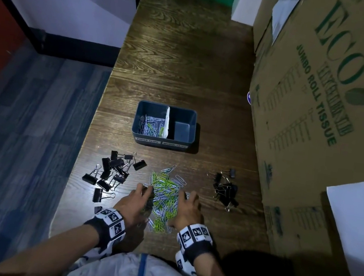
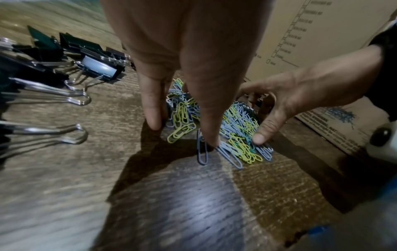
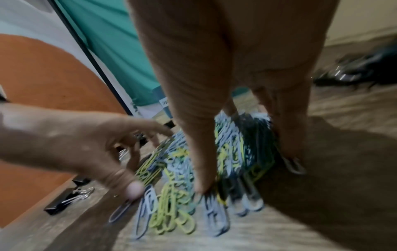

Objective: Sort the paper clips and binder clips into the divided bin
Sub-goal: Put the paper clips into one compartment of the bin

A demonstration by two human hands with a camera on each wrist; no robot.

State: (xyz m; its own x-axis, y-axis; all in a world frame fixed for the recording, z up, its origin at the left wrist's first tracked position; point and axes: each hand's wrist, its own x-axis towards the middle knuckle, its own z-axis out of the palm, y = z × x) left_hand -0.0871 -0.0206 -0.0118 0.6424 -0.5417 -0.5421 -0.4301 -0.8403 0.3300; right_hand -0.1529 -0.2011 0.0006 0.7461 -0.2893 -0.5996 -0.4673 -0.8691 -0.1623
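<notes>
Now — corralling the paper-clip heap

Both hands set on opposite flanks of the loose pile of blue, white and green wire paper clips [image 1: 165, 196] on the dark wood-grain table [image 1: 185, 68] — likely to squeeze it into one scoopable bunch. Left hand [image 1: 134, 203] spread, fingers [image 2: 152, 108] straight, tips down at the heap's edge; gripping nothing. Right hand [image 1: 187, 210] likewise released, thumb and fingers splayed, touching the clips. Dark blue divided plastic bin [image 1: 163, 140] farther back: left compartment part-filled with paper clips, right compartment seemingly bare. Large black binder clips [image 1: 111, 175] left of heap, small black binder clips [image 1: 225, 193] right, all unsorted.
</notes>
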